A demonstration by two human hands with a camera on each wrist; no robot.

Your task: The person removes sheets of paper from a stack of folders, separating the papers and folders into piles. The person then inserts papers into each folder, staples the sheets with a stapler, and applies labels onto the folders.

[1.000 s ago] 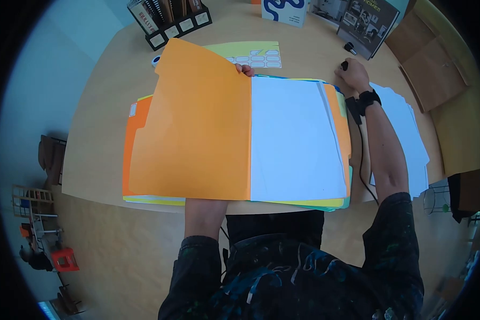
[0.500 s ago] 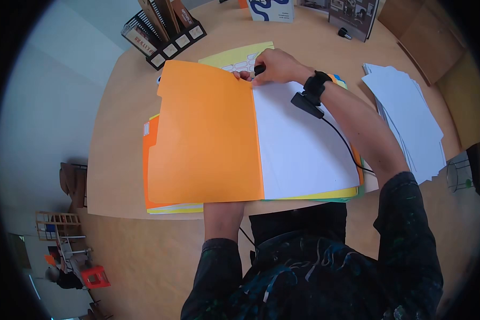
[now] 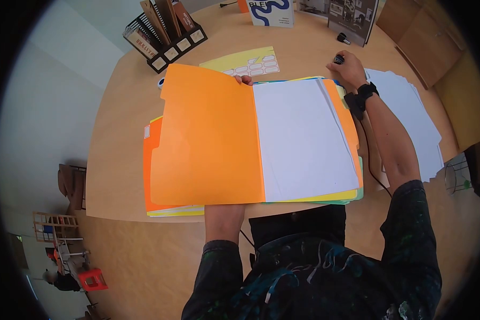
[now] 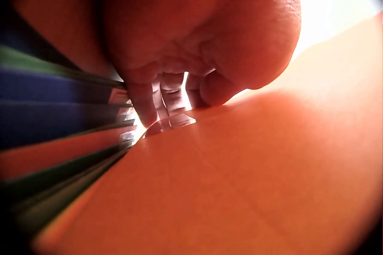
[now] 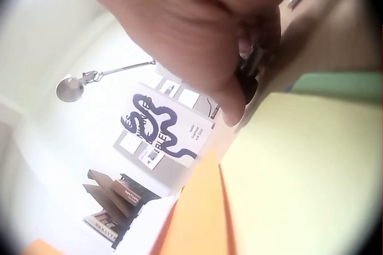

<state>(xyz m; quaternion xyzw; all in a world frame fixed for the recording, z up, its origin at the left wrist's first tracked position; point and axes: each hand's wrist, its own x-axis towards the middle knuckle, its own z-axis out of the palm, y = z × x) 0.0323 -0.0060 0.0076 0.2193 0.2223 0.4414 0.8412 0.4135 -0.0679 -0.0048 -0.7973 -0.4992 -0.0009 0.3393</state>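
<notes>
An orange file folder (image 3: 208, 138) lies spread with its left cover raised and white paper sheets (image 3: 304, 138) on its right side. My left hand (image 3: 244, 80) reaches behind that cover, fingers curled over its top edge near the fold. In the left wrist view, the left hand (image 4: 209, 28) bends round the orange cover (image 4: 239, 171). Beyond the folder's top right corner, my right hand (image 3: 351, 69) grips a small black object (image 3: 338, 60). Some silver metal shows on that object in the right wrist view, but I cannot tell its kind.
Several coloured folders (image 3: 148, 181) lie under the orange one. A label sheet (image 3: 258, 66) is behind them, a stack of white paper (image 3: 410, 112) at right. A black organizer with books (image 3: 170, 53), an upright book (image 3: 272, 13) and a small black item (image 3: 343, 38) stand farther back.
My right hand went from the right side to the folder's top edge beside the left fingers, then back right, still gripping the black object. The left hand stays behind the cover.
</notes>
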